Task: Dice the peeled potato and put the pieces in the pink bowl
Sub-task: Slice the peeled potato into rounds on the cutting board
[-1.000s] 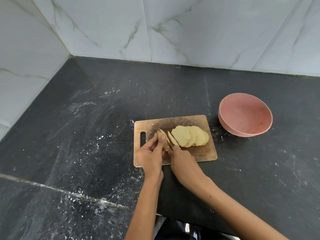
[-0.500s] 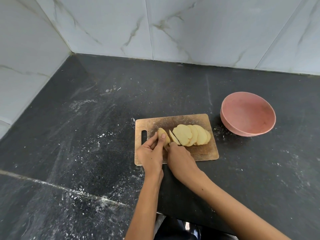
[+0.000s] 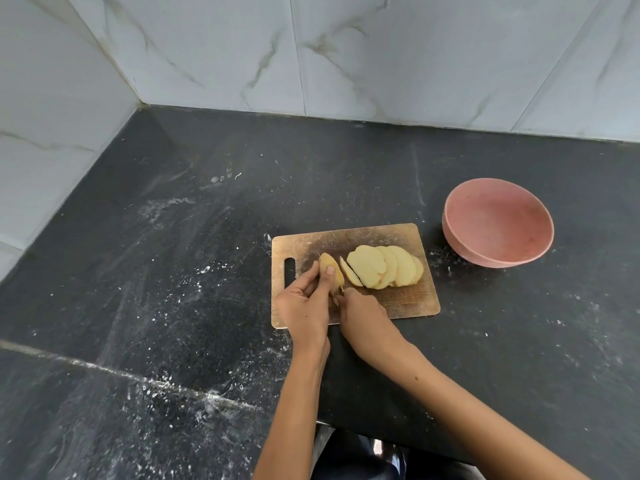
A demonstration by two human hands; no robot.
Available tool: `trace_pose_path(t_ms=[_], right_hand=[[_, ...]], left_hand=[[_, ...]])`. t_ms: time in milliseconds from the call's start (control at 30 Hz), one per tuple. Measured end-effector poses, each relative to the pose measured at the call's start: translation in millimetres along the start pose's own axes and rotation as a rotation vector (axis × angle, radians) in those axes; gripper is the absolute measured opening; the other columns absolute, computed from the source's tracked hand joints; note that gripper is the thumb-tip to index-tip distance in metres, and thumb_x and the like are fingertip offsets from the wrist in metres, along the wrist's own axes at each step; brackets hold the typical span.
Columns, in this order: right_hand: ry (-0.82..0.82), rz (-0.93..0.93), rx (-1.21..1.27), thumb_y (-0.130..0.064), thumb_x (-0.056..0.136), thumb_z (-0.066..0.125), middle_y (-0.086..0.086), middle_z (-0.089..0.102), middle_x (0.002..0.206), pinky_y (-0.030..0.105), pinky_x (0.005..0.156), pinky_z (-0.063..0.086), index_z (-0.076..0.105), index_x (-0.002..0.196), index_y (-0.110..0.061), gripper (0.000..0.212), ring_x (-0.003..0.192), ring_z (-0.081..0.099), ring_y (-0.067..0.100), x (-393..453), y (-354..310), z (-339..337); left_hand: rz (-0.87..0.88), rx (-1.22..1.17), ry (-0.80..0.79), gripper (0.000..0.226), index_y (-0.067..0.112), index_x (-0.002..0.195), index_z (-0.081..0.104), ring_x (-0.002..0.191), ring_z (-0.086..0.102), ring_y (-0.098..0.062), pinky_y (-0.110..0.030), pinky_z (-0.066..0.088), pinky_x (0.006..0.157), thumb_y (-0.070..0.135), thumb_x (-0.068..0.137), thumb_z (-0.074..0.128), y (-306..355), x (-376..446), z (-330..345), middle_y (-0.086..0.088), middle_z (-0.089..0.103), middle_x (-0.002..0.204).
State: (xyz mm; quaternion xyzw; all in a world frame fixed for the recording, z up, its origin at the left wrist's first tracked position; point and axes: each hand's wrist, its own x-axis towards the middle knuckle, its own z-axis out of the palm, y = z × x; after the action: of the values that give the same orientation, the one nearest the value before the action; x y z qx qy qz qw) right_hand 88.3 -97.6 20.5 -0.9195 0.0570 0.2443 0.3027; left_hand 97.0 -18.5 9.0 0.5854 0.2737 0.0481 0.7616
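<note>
Surface was a dark, near-black stone counter (image 3: 173,271), speckled, with white powdery smears and streaks across its left and near parts, plus a pale seam line running diagonally across the lower left. Walls behind and to the left were white marble-look tiles (image 3: 381,57) with grey veining; the two walls met at a corner at upper left.

Wooden cutting board (image 3: 398,303) lay flat mid-counter, handle slot at its left end, surface scuffed and dusty. On it: a fanned row of potato slices (image 3: 384,270) leaning over toward the right, overlapping one another. Just left of the row stood the uncut potato end (image 3: 329,268), a small gap between it and the nearest slice.

Left hand (image 3: 304,303) pinched that potato end — one fingertip on top, other fingers curled against its left side. Right hand (image 3: 363,317) was curled closed right beside it, a bit of metal showing at its fingertips; the knife itself was mostly hidden, so only the grip posture was clear.

Pink bowl (image 3: 460,237) sat on the counter to the right of the board, near but apart from it — no potato pieces inside. Dark clothing showed at the bottom edge between the forearms.
</note>
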Motion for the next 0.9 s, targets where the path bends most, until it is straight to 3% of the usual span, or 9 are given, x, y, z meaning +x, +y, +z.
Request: trace_pose_path(t_ms=[167, 333, 433, 533, 733, 900], right_hand=[[-0.002, 0.04, -0.004, -0.033, 0.103, 0.034, 0.004, 0.058, 0.092, 0.031, 0.065, 0.039, 0.049, 0.107, -0.015, 0.024, 0.083, 0.055, 0.019, -12.9, 10.4, 7.1], [-0.012, -0.002, -0.017, -0.02, 0.101, 0.039, 0.011, 0.06, 0.106, 0.033, 0.072, 0.042, 0.049, 0.113, -0.01, 0.019, 0.098, 0.058, 0.027, 0.4, -3.1, 2.3], [-0.001, 0.012, -0.024, -0.027, 0.102, 0.036, 0.007, 0.058, 0.099, 0.032, 0.069, 0.04, 0.048, 0.113, -0.013, 0.022, 0.089, 0.054, 0.022, -6.8, 3.6, 4.9], [0.013, 0.032, -0.054, -0.032, 0.103, 0.032, 0.004, 0.054, 0.092, 0.032, 0.065, 0.037, 0.047, 0.112, -0.014, 0.025, 0.084, 0.051, 0.021, -17.0, 11.9, 9.7], [0.029, 0.011, -0.055, -0.02, 0.1, 0.041, 0.011, 0.06, 0.107, 0.032, 0.069, 0.041, 0.047, 0.115, -0.01, 0.019, 0.099, 0.059, 0.028, -1.0, -2.8, 6.9], [0.057, 0.037, -0.1, -0.02, 0.099, 0.041, 0.01, 0.06, 0.105, 0.032, 0.066, 0.038, 0.045, 0.113, -0.013, 0.016, 0.096, 0.059, 0.026, -5.5, 3.6, 9.7]], left_hand=[[-0.016, -0.018, -0.035, 0.027, 0.009, 0.111, 0.067, 0.077, 0.07, -0.006, -0.02, 0.058, 0.066, 0.005, 0.084, 0.069, -2.8, -0.6, -1.3, 0.013, 0.074, 0.082], [-0.032, -0.009, -0.011, 0.028, 0.006, 0.11, 0.068, 0.075, 0.069, -0.007, -0.024, 0.057, 0.067, 0.007, 0.083, 0.071, 0.4, 0.9, -2.2, 0.005, 0.075, 0.086], [-0.035, -0.011, -0.005, 0.026, 0.005, 0.109, 0.069, 0.076, 0.07, -0.011, -0.024, 0.059, 0.065, 0.006, 0.083, 0.071, 1.2, -0.7, -1.4, -0.001, 0.075, 0.089], [-0.042, -0.027, -0.024, 0.024, 0.012, 0.106, 0.068, 0.079, 0.071, -0.009, -0.019, 0.056, 0.062, 0.004, 0.084, 0.069, 0.8, -1.0, -0.6, 0.005, 0.075, 0.086], [-0.046, -0.005, -0.022, 0.024, 0.01, 0.107, 0.069, 0.068, 0.068, -0.006, -0.019, 0.056, 0.058, 0.006, 0.083, 0.07, 2.4, -0.1, -2.0, 0.005, 0.075, 0.079], [-0.065, -0.017, 0.004, 0.02, 0.013, 0.102, 0.069, 0.086, 0.069, -0.018, -0.03, 0.058, 0.075, 0.004, 0.083, 0.069, 2.9, -6.7, 5.1, -0.009, 0.073, 0.096]])
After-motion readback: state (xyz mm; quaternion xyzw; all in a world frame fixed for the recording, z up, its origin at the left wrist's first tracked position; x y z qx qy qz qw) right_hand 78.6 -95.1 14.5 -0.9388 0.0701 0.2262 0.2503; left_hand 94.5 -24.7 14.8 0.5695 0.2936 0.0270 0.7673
